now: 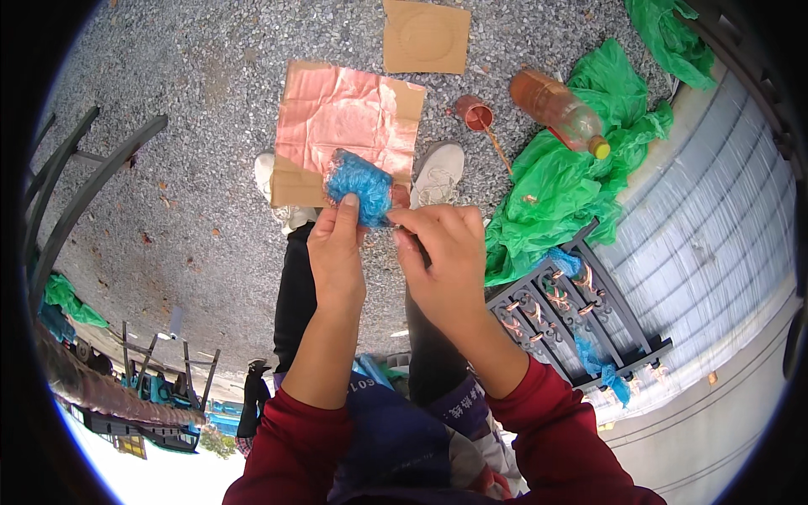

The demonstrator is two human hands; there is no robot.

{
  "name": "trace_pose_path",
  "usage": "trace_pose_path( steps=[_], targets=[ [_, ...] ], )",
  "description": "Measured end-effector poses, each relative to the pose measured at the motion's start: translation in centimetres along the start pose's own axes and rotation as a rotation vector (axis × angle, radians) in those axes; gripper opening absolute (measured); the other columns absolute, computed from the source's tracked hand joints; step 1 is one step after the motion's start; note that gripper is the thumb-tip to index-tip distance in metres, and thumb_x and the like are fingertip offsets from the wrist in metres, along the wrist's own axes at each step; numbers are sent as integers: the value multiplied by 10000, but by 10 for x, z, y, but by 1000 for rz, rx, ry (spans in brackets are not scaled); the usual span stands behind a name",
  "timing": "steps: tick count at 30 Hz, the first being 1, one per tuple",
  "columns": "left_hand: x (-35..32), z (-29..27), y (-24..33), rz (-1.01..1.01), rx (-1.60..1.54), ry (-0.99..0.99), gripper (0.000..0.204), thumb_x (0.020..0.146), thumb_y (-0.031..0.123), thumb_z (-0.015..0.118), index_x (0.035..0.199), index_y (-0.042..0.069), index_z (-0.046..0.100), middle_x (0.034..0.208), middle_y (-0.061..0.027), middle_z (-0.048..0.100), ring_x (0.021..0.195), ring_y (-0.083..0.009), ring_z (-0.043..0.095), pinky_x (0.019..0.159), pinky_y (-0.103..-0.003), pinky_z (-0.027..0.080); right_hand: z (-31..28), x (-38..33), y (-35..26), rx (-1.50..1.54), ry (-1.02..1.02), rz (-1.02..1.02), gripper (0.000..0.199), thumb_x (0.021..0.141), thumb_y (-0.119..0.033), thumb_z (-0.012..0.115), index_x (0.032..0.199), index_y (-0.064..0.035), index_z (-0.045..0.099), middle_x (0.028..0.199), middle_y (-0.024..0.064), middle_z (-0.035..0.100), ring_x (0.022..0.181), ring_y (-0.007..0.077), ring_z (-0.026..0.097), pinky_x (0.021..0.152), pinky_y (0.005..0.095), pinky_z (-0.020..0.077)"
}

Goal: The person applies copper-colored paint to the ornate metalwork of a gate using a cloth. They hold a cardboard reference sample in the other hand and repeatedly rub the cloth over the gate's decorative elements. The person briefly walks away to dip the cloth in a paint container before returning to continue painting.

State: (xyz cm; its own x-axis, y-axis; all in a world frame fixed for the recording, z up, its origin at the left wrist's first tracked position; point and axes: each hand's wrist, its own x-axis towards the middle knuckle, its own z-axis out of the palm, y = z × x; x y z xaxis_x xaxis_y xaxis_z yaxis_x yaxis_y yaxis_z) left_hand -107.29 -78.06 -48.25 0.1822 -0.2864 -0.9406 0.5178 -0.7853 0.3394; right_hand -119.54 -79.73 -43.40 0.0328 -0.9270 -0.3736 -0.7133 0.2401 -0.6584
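A crumpled wad of blue plastic film (360, 181) is in front of me, above the near edge of a cardboard sheet (345, 105) smeared with copper-pink paint. Reddish smears show along the wad's far left edge. My left hand (338, 252) grips it from the near side, thumb lying on top. With thumb and forefinger close together, my right hand (448, 252) pinches at its near right edge. Whatever is right between those fingertips is too small to make out. A reddish-brown patch (401, 197) shows just beyond the right fingers; its kind is unclear.
A small paint-stained cup (473, 110) with a stick stands right of the sheet. Beyond it lie a plastic bottle of brownish liquid (555, 109) and green plastic film (547, 185). Black metalwork with copper-coloured ornaments (555, 299) leans at right. Another cardboard piece (427, 35) lies on the gravel.
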Motion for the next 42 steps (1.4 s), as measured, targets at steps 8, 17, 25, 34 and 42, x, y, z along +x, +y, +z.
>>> trace_pose_path(
  steps=[8, 17, 25, 34, 42],
  targets=[
    [3, 5, 5, 4, 18, 97, 219, 919, 260, 604, 783, 94, 562, 728, 42, 522, 642, -53, 400, 618, -205, 326, 59, -43, 187, 528, 274, 799, 313, 811, -102, 680, 1091, 8, 593, 962, 51, 620, 850, 116, 562, 769, 252, 462],
    [4, 2, -3, -42, 51, 74, 205, 920, 256, 597, 798, 92, 583, 713, 52, 507, 646, -50, 392, 620, -203, 313, 129, 43, 265, 339, 568, 544, 649, 721, -98, 780, 1276, -27, 451, 1181, 103, 541, 1033, 188, 524, 873, 302, 431],
    [7, -1, -11, -93, 113, 74, 214, 925, 280, 597, 805, 103, 605, 696, 61, 495, 642, -43, 377, 608, -198, 299, 135, 53, 299, 602, 560, 430, 676, 734, -33, 761, 1305, -44, 401, 1203, 99, 547, 1054, 190, 546, 921, 296, 426],
    [10, 5, -11, -50, 191, 56, 232, 934, 268, 589, 796, 82, 602, 691, 62, 494, 637, -29, 376, 587, -198, 296, 99, 62, 290, 249, 418, 356, 577, 696, -155, 800, 1190, -11, 539, 1161, 125, 569, 1076, 246, 534, 957, 358, 409],
    [12, 6, -6, 92, 296, 13, 216, 937, 227, 593, 904, 16, 625, 805, 37, 580, 717, -21, 445, 660, -195, 371, 3, 67, 179, -247, 97, 51, 551, 672, -177, 781, 1174, -97, 570, 1122, 90, 600, 1103, 301, 490, 970, 411, 364]
  ],
)
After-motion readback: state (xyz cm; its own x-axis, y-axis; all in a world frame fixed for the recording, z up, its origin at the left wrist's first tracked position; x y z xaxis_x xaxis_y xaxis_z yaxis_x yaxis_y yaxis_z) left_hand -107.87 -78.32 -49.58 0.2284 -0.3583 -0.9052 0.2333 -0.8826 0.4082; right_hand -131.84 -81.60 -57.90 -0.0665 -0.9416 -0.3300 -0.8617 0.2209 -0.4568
